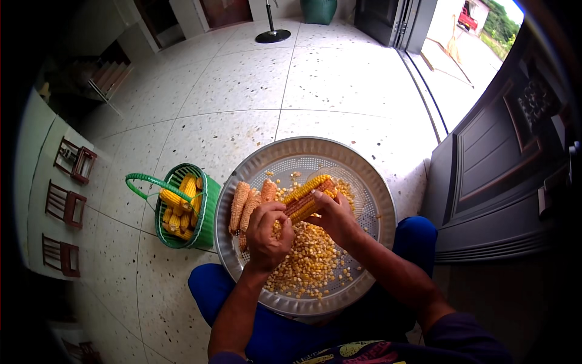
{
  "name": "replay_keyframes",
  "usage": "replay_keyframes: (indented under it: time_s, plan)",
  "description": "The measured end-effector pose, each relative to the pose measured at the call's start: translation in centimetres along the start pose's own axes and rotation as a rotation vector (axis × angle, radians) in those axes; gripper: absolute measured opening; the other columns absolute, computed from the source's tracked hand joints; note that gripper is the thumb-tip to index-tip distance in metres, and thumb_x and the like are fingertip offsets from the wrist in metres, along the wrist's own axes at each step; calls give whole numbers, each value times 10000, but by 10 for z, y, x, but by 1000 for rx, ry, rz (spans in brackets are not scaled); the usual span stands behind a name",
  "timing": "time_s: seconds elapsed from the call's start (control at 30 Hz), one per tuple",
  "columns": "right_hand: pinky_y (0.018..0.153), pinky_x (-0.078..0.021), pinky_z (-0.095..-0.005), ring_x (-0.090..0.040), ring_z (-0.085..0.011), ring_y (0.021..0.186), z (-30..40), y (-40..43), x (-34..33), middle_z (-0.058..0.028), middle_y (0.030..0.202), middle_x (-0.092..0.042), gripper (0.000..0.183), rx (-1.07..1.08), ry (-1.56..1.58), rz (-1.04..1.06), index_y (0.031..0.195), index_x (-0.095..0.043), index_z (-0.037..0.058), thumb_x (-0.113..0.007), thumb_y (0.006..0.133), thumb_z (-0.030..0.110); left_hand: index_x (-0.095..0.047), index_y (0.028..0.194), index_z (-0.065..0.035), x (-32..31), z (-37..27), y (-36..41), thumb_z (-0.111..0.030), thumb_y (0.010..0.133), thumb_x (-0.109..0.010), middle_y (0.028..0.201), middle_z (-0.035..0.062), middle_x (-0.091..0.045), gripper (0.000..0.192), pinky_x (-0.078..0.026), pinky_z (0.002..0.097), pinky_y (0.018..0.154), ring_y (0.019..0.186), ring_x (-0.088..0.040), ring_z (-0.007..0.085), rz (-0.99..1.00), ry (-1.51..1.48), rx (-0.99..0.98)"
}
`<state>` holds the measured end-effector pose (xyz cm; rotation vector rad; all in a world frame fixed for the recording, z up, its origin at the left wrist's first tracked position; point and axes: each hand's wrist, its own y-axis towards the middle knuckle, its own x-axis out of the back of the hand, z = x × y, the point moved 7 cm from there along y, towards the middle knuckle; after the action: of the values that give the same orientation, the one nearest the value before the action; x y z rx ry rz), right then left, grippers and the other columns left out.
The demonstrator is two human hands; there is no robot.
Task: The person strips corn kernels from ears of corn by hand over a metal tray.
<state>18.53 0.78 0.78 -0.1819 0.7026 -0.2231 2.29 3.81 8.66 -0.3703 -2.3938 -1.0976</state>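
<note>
Both hands grip one partly shelled corn cob [300, 210], held slanted above a round perforated metal tray [382, 245]. My left hand [269, 234] curls its fingers around the cob's lower left end. On the upper right part, my right hand [335, 213] has its thumb pressed along the cob. Yellow kernel rows border a bare reddish strip. Loose corn kernels [304, 264] lie heaped in the tray below the hands. Several stripped cobs [239, 205] rest at the tray's left side. A round wire-mesh piece [360, 193] lies partly hidden behind the right hand.
Left of the tray stands a green woven basket [210, 207] with a raised handle, holding unshelled corn cobs [179, 218]. A dark panelled door [486, 168] stands at the right beside a bright doorway. Wooden chairs [68, 207] line the left wall. A black stand base [273, 36] sits farther off.
</note>
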Motion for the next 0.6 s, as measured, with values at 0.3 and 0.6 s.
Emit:
replay_keyframes:
  time_s: [0.3, 0.6]
  plan:
    - [962, -567, -472, -631, -289, 1146, -7, -2, -2, -164, 1233, -568, 512, -29, -21, 1, 1288, -455, -3, -682, 953, 310, -705, 1025, -13, -3, 3, -3, -2, 858, -728, 1036, 120, -657, 169, -558, 376, 796, 937, -671, 280, -35, 14, 65]
    - [957, -567, -436, -646, -271, 1116, -10, -6, -5, -157, 1212, -602, 520, -42, -128, -24, 1286, -488, -8, -708, 937, 309, -729, 967, -37, -5, 9, -3, -22, 803, -792, 953, 80, -673, 176, -548, 368, 758, 878, -668, 257, -58, 96, 64]
